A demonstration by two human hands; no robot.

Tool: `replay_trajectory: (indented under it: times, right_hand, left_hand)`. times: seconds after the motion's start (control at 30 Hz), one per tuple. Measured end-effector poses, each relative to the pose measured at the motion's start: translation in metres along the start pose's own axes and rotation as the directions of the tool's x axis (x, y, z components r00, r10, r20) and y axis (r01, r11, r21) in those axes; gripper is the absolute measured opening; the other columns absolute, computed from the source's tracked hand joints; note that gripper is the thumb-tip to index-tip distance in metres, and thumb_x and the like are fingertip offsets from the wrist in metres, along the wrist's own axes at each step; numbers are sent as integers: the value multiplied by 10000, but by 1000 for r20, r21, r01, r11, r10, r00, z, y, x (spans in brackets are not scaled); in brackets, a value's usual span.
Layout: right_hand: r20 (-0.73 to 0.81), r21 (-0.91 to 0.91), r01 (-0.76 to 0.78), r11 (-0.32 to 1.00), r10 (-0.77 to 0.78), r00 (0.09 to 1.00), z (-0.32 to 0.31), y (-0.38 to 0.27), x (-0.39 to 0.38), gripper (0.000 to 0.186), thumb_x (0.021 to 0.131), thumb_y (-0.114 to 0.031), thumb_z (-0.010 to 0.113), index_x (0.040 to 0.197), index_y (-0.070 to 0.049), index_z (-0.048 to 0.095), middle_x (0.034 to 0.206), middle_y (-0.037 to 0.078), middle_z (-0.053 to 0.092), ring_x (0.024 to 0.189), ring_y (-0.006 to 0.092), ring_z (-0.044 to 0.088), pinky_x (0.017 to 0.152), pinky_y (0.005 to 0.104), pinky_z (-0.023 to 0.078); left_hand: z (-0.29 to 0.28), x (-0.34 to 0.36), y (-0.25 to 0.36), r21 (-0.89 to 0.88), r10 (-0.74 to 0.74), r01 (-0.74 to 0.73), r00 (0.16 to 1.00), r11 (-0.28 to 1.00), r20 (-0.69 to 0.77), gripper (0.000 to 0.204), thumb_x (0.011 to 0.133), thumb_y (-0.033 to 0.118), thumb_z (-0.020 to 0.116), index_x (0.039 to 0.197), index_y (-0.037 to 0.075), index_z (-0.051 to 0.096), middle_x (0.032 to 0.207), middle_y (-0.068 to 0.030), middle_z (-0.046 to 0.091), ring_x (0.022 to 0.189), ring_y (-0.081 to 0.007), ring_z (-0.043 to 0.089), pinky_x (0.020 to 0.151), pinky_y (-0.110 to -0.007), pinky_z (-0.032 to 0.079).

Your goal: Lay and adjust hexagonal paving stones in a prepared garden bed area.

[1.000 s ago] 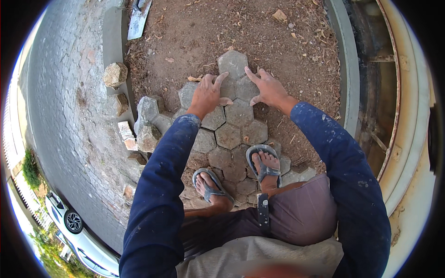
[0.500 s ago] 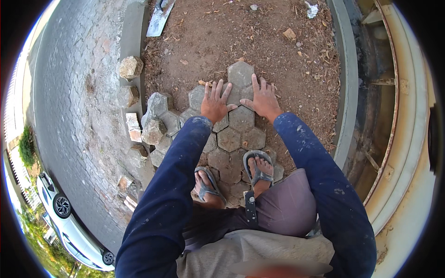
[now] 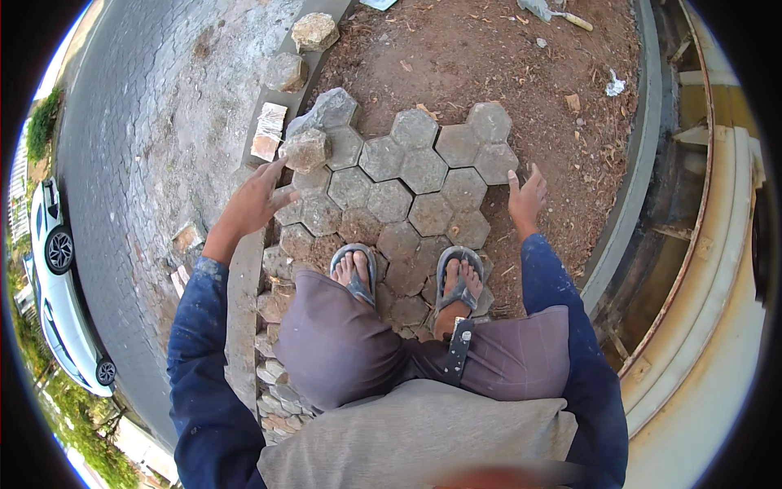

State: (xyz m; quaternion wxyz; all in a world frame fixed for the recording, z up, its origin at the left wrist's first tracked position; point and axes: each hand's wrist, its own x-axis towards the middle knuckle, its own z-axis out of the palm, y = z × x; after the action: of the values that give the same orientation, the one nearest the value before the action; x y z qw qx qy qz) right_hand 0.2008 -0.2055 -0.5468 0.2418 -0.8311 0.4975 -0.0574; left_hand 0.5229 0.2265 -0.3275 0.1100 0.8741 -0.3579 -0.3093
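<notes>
Grey hexagonal paving blocks lie fitted together on the ground in front of my sandalled feet, with dark gaps between some of them. On the left side, a rough loose block sits raised on the laid ones. My left hand is beside it with fingers spread; whether the fingertips touch the block I cannot tell. Just right of the outermost laid block, my right hand hovers with thumb and fingers apart, holding nothing. Another pale, angular block leans at the far left corner of the paving.
Loose blocks and a broken pale piece rest along the left concrete kerb. A trowel lies on the bare soil far right. A rusty-edged metal structure stands beyond the right kerb; a white car is parked left.
Both hands have lifted off the laid blocks and moved apart, the left toward the loose block and the right past the paving's right edge. My view has shifted, and the blocks show uncovered.
</notes>
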Motion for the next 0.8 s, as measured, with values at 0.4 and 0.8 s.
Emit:
replay_trajectory:
  times: [0.4, 0.8]
  right_hand:
    - [616, -205, 519, 830, -303, 728, -78, 5, 41, 614, 975, -434, 620, 1383, 9, 502, 1345, 259, 559, 1251, 451, 526, 1071, 464, 406]
    - [636, -56, 158, 986, -87, 766, -5, -66, 90, 957, 972, -701, 454, 1451, 125, 391, 1467, 338, 450, 1371, 405, 458, 1161, 431, 320]
  left_hand:
    - [211, -330, -100, -75, -701, 739, 662, 669, 266, 1115, 719, 605, 826, 1549, 37, 344, 1461, -310, 482, 1360, -450, 473, 1120, -500, 394]
    - [286, -436, -85, -325, -557, 826, 555, 461, 618, 1310, 462, 600, 948, 1541, 101, 399, 1494, -236, 491, 1413, -432, 417, 1180, -478, 334]
